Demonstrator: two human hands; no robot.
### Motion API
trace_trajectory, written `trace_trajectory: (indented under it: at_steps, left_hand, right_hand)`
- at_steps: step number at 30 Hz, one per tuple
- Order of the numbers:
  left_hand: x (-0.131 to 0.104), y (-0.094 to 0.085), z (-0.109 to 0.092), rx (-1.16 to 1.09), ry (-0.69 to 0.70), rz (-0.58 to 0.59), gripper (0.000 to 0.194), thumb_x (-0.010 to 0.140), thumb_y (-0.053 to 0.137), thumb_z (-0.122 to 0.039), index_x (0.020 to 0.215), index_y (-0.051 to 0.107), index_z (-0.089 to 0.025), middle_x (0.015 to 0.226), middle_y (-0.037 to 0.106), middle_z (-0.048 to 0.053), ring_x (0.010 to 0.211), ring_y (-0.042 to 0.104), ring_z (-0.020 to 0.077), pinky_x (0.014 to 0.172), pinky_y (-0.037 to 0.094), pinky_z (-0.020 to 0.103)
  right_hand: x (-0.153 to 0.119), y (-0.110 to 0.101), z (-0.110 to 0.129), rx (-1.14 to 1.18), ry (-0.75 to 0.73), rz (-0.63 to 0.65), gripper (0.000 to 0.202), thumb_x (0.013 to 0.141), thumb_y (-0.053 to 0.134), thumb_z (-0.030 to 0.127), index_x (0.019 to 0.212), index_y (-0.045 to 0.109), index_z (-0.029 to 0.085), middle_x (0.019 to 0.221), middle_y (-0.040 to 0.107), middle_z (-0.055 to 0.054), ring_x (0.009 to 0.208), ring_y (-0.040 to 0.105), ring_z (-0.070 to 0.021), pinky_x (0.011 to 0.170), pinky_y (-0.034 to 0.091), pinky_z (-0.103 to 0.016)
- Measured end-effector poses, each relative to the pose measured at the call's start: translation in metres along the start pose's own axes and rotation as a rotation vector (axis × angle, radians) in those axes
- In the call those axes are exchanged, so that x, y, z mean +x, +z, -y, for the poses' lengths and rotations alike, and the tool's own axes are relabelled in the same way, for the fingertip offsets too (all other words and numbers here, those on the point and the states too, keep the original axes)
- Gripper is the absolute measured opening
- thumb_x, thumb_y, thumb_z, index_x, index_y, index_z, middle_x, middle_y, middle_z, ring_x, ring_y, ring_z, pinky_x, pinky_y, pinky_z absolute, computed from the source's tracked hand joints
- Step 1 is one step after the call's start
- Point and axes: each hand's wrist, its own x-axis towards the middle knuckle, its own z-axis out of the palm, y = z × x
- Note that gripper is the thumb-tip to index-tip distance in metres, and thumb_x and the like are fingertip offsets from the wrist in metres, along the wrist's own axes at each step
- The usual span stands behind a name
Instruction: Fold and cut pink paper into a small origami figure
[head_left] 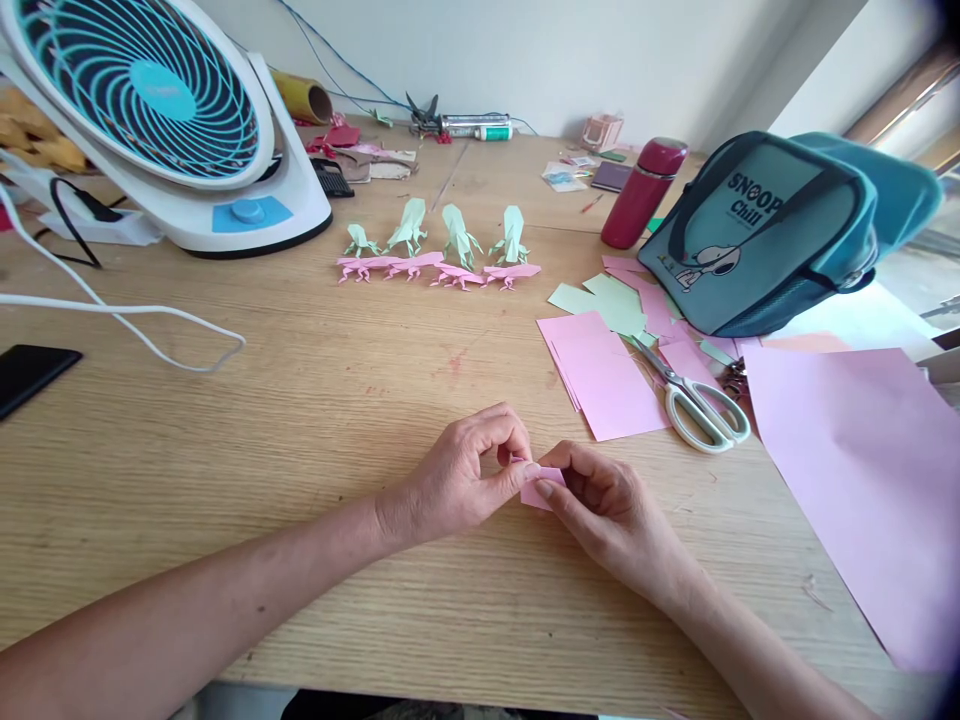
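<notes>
A small folded piece of pink paper [541, 488] is held between my two hands, just above the wooden table [337, 430]. My left hand [469, 470] pinches its left corner between thumb and forefinger. On the other side, my right hand [604, 500] grips the paper's right part, thumb in front and fingers curled behind. The fingers hide some of its edges. Beyond my hands lies a stack of pink paper rectangles [611, 385], with white-handled scissors [697, 400] beside it. Further back stand several green origami figures [409, 228] and, before them, a row of pink origami figures [454, 275].
At the back left stands a white and blue fan [247, 215]. A red flask [637, 200] and a teal bag [757, 240] are at the back right, near green paper scraps [607, 303]. A large pink sheet [862, 480] covers the right side. A white cable [150, 308] loops at left.
</notes>
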Motion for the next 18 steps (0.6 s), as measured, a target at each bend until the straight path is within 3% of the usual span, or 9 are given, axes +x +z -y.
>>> trace_trajectory:
  at_steps: [7, 13, 18]
  left_hand:
    - [-0.001, -0.002, 0.004, -0.087, -0.088, 0.046, 0.023, 0.089, 0.061, -0.026, 0.070, 0.055, -0.016, 0.072, 0.055, 0.000, 0.066, 0.051, 0.0116, 0.061, 0.041, 0.026]
    - [-0.001, -0.002, 0.008, -0.087, -0.105, 0.028, 0.023, 0.088, 0.063, -0.029, 0.071, 0.055, -0.016, 0.075, 0.055, 0.000, 0.069, 0.051, 0.0113, 0.063, 0.041, 0.025]
    - [-0.002, -0.001, 0.008, -0.152, -0.154, -0.026, 0.019, 0.089, 0.062, -0.035, 0.089, 0.056, -0.017, 0.078, 0.054, -0.001, 0.065, 0.048, 0.0096, 0.060, 0.040, 0.023]
  right_hand:
    - [0.001, -0.003, 0.000, 0.034, -0.023, -0.001, 0.023, 0.095, 0.057, 0.033, 0.079, 0.061, 0.018, 0.071, 0.054, 0.001, 0.065, 0.047, -0.0128, 0.060, 0.037, -0.026]
    - [0.004, 0.000, -0.006, 0.268, 0.053, 0.025, 0.018, 0.091, 0.064, 0.033, 0.104, 0.061, 0.021, 0.091, 0.065, -0.003, 0.081, 0.060, -0.0165, 0.072, 0.048, -0.028]
    - [0.005, 0.002, -0.011, 0.402, 0.017, -0.078, 0.028, 0.088, 0.068, 0.033, 0.113, 0.059, 0.025, 0.092, 0.065, -0.002, 0.081, 0.061, -0.0162, 0.074, 0.050, -0.029]
